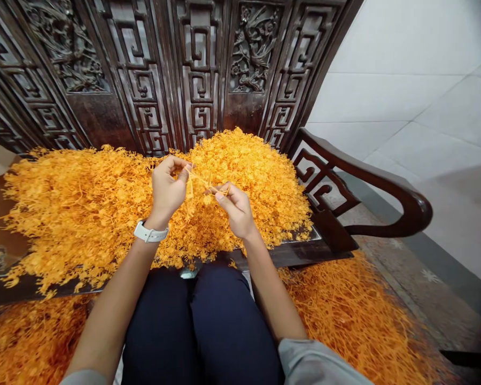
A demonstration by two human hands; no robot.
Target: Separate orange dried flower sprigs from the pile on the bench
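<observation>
Head camera view, centre frame: the left hand [166,187], a white watch [150,233] on its wrist, and the right hand [236,208] each pinch one end of a thin orange sprig [202,182]. They hold it just above a heap of orange sprigs [84,208] covering a dark carved wooden seat [369,176]. More orange strands [356,315] litter the floor at lower right.

A dark hardwood bench [200,80], its tall backrest carved with angular fretwork panels and floral reliefs, stands beside a wall of large white tiles [404,80] under soft, even indoor light. Its curved armrest [385,182], with an openwork scroll beneath it, sweeps out at the right above a speckled brown floor [404,289] dotted with pale star motifs, where a grey skirting band [444,262] runs along the wall's foot.
</observation>
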